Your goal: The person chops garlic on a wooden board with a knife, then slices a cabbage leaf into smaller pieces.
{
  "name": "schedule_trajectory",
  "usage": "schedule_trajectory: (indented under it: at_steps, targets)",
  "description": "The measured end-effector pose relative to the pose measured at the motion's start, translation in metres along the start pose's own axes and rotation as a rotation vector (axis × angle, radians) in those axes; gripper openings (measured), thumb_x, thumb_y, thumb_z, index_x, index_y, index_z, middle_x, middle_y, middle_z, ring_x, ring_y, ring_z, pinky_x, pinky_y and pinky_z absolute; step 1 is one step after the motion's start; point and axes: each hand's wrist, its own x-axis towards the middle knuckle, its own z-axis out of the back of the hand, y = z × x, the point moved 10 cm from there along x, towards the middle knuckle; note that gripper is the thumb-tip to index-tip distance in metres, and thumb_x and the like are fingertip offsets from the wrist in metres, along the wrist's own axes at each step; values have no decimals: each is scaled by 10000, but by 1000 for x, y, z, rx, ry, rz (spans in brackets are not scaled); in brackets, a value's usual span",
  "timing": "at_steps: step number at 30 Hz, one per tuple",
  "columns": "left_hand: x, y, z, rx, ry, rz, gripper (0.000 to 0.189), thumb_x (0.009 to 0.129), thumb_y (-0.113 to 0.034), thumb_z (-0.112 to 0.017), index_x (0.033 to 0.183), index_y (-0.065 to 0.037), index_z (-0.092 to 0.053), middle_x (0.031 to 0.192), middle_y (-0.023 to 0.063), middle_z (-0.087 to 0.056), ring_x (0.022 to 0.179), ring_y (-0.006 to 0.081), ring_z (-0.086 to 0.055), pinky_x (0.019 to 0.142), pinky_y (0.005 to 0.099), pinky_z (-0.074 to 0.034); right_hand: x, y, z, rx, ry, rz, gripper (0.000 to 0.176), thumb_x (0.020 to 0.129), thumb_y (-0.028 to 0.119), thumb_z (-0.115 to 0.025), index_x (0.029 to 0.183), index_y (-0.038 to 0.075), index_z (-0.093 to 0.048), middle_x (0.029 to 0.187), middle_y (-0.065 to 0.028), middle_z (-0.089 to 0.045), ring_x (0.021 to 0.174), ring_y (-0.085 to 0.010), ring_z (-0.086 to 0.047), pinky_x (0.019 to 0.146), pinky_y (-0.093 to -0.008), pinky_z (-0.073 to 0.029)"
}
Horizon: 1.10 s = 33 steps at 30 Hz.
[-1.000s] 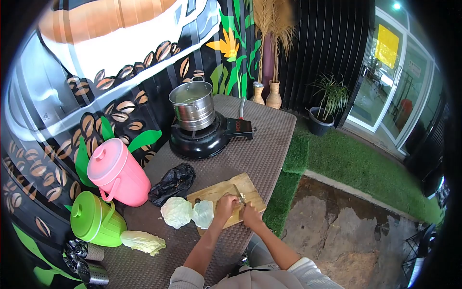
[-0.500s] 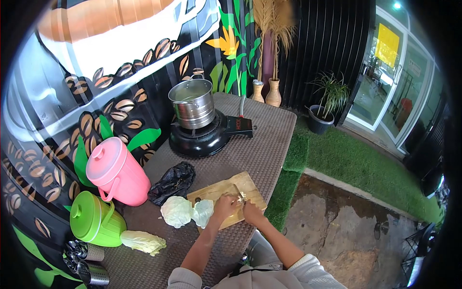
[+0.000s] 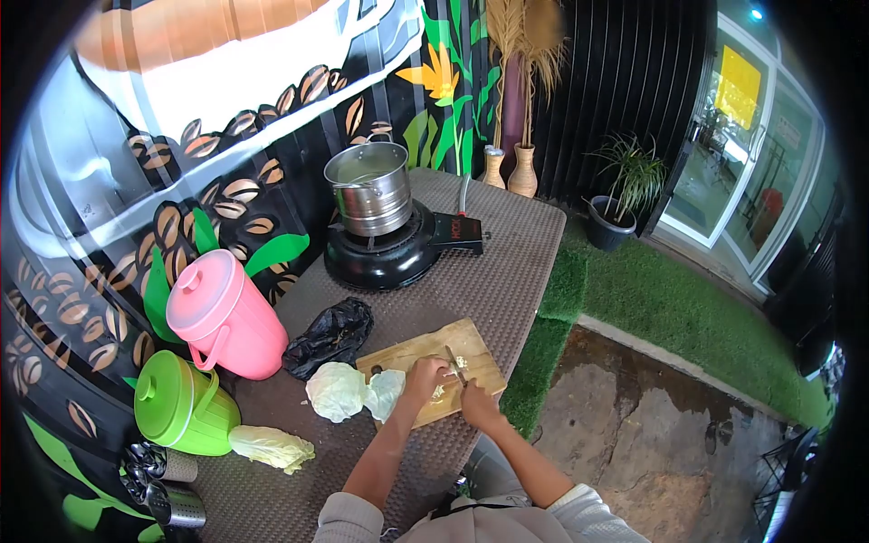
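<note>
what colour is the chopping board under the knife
The chopping board is light yellowish brown, in the head view.

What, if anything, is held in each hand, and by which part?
The right hand holds a knife by its handle. Whether the left hand grips anything is too small to tell.

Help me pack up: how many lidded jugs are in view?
2: the pink jug, left of the black bag, and the green jug, between the pink one and the utensil holders. None seems hidden.
</note>
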Motion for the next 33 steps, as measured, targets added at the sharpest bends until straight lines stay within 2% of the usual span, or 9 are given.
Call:
schedule_trajectory:
  at_steps: [2, 6, 8, 15, 17, 22, 24, 29, 33]
  targets:
    - [-1, -8, -1, -7, 9, -39, 100, 766, -52, -641, 833, 13, -676, 858, 145, -667, 817, 304, -624, 727, 376, -493, -15, 1, 6, 7, -2, -174, 396, 841, 107, -562, 1176, -55, -425, 1078, -297, -606, 1000, -422, -621, 848, -470, -508]
    - [-10, -25, 6, 81, -4, -147, 126, 795, -72, -631, 877, 1, -693, 889, 131, -675, 912, 288, -603, 785, 371, -493, 2, -3, 5, -59, 37, -85, 368, 857, 124, -543, 1165, -44, -433, 1077, -292, -609, 1009, -414, -622, 838, -474, -512]
    - [-13, -30, 6, 131, -59, -208, 129, 787, -100, -637, 860, -10, -693, 892, 95, -676, 964, 258, -589, 809, 352, -492, 10, -1, 9, -33, 40, -9, 304, 896, 116, -455, 1131, -75, -419, 992, -327, -616, 935, -460, -625, 771, -507, -524]
    - [-15, -24, 9, 17, -59, -231, 126, 768, -91, -654, 848, -3, -696, 897, 116, -670, 933, 281, -598, 799, 371, -496, -17, 0, 4, -13, -51, -149, 345, 877, 102, -481, 1159, -78, -398, 1006, -311, -619, 920, -453, -630, 771, -505, -524]
    - [-7, -15, 2, 62, -6, -166, 122, 755, -68, -656, 854, -12, -700, 881, 130, -663, 905, 302, -608, 773, 388, -499, 1, 6, 1, -66, -27, 9, 355, 877, 98, -482, 1172, -76, -388, 1014, -313, -617, 925, -451, -631, 779, -508, -522]
    - [-4, -2, 1, 105, -50, -38, 124, 726, -3, -641, 834, 3, -702, 866, 155, -673, 858, 314, -627, 767, 385, -501, 3, 4, -3, -26, 110, -3, 321, 880, 94, -479, 1152, -52, -391, 983, -293, -629, 936, -441, -634, 776, -520, -518]
    - [-5, 0, 1, 107, -52, 8, 114, 734, -7, -635, 829, 7, -697, 864, 160, -671, 855, 323, -629, 769, 388, -501, -20, 2, -1, -24, 6, -157, 381, 847, 101, -553, 1159, -48, -393, 996, -276, -633, 949, -424, -636, 781, -480, -530]
    - [-10, -5, -3, 102, -79, -88, 113, 772, -58, -601, 815, -41, -704, 808, 141, -647, 841, 316, -615, 732, 414, -498, -1, 2, -1, -26, -3, -100, 428, 821, 84, -586, 1170, -61, -385, 1028, -284, -624, 964, -423, -633, 797, -481, -527]
    - [-13, -22, 6, 78, -95, -148, 89, 765, -83, -620, 776, -29, -690, 808, 123, -651, 837, 303, -613, 730, 409, -498, -2, 3, -8, -16, 185, -80, 394, 851, 112, -548, 1171, -64, -400, 1066, -302, -608, 996, -415, -626, 834, -475, -516]
